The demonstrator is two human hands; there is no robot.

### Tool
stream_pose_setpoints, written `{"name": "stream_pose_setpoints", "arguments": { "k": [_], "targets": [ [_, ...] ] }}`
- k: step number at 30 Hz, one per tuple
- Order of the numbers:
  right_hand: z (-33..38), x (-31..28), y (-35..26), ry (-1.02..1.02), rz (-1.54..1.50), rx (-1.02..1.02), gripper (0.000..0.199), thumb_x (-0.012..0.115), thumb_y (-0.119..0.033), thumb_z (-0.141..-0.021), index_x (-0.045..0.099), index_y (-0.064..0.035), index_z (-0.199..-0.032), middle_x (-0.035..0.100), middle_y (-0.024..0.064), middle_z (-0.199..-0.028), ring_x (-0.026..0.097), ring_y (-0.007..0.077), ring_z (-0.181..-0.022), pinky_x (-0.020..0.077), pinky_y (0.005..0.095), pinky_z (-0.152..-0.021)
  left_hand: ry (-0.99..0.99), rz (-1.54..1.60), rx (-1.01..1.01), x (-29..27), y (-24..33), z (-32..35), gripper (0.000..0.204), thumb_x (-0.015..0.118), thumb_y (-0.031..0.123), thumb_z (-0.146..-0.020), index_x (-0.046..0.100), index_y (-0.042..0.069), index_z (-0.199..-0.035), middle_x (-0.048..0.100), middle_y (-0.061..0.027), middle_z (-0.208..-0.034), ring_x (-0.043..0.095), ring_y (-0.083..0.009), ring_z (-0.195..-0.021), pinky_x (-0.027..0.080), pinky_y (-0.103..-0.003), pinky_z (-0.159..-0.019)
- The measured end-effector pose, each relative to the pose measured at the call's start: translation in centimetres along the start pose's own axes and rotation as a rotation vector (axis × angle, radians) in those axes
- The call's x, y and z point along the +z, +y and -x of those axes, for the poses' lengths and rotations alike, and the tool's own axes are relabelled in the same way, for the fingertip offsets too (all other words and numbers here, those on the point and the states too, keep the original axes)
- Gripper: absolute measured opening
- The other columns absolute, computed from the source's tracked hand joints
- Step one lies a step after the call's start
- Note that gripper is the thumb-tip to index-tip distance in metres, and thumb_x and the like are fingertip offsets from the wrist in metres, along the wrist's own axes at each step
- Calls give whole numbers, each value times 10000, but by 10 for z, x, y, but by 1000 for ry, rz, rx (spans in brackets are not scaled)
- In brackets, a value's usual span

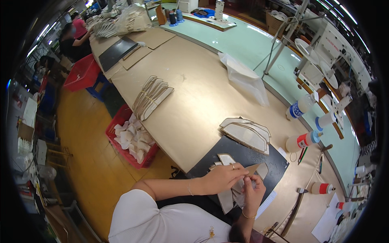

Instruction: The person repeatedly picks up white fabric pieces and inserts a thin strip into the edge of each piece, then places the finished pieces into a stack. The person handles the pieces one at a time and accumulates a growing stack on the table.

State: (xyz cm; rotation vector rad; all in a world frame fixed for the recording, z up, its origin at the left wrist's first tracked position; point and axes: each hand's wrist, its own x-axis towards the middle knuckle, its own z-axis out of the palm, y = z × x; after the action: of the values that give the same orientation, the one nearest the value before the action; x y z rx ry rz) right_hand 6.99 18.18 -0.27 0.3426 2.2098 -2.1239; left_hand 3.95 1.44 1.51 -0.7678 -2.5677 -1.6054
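Head view. Left hand and right hand: fingers pinched together on a small pale cut piece held between them, over the black mat.

Just below the grip: a longer piece, hanging off the mat's near edge; a nudge from a wrist could drop it.

Beyond the grip: stack of cut pieces, loosely fanned; may slide.

Right of it: glue bottles lying down; could roll or leak.

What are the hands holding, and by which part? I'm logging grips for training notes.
Both the left hand and right hand pinch a thin pale cut piece by its upper edge, above the black mat.
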Motion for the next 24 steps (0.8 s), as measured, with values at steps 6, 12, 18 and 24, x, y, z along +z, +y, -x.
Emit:
{"name": "stream_pose_setpoints", "arguments": {
  "k": [6,12,18,24],
  "targets": [
    [-1,2,1,-13,-19,16,148,688,-146,-865,622,-15,-842,573,-7,-739,494,33,-532,388,176,-449,-7,-138,61,1,3,5,234,584,81,-876,624,-4,-1091,620,-97,-1055,650,-255,-847,538,-328,-719],
    [-3,7,-6,-35,-42,0,134,662,-138,-882,609,-19,-850,569,-10,-740,496,31,-560,392,172,-452,15,-69,47,-3,5,4,240,591,114,-887,626,-9,-1091,623,-98,-1037,646,-254,-866,534,-319,-726],
    [-3,8,-3,-129,-82,-87,91,632,-90,-884,592,-12,-858,555,9,-804,494,35,-588,406,168,-456,-54,212,-155,-15,1,-3,233,651,173,-874,648,-30,-986,651,-95,-897,658,-198,-856,525,-290,-716],
    [1,11,-11,-173,-134,-43,141,662,-122,-858,567,-21,-829,541,21,-831,510,54,-604,429,187,-497,-180,726,-557,-23,-11,-8,217,642,162,-895,633,-29,-998,655,-54,-864,651,-108,-796,528,-243,-704]
  ]
}}
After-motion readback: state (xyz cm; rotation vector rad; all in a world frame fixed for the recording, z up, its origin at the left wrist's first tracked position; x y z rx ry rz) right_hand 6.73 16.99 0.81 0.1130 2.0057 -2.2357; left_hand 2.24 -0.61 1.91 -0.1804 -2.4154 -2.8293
